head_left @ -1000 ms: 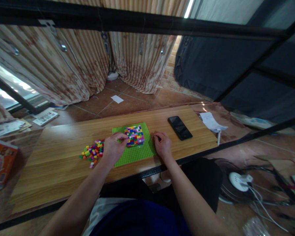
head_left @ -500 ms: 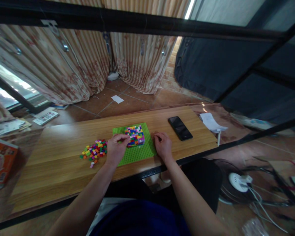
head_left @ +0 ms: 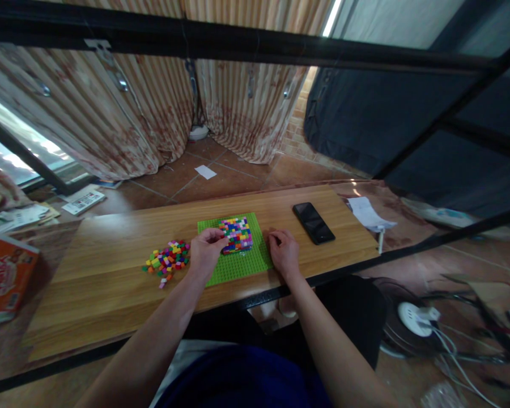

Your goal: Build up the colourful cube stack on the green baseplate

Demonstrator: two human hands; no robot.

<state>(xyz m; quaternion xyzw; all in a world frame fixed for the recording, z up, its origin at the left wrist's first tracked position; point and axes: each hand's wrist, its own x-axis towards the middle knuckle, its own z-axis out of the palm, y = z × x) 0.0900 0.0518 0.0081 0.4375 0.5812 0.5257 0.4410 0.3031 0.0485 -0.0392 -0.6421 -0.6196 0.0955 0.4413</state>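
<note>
A green studded baseplate lies on the wooden table, and a block of small multicoloured bricks stands on its far half. My left hand is over the plate's left part, thumb and fingertips pinched together at the block's left side. Whatever sits in that pinch is too small to make out. My right hand rests at the plate's right edge with its fingers curled in; the inside of the curl is hidden. Left of my left hand is a loose pile of coloured bricks.
A black phone lies on the wooden table, right of my right hand. An orange box stands beyond the table's left end. Papers and a white power strip are at the right.
My left hand has moved slightly right, up to the block's left side, uncovering more of the loose pile. My right hand stays put. The whole view has shifted a little.
</note>
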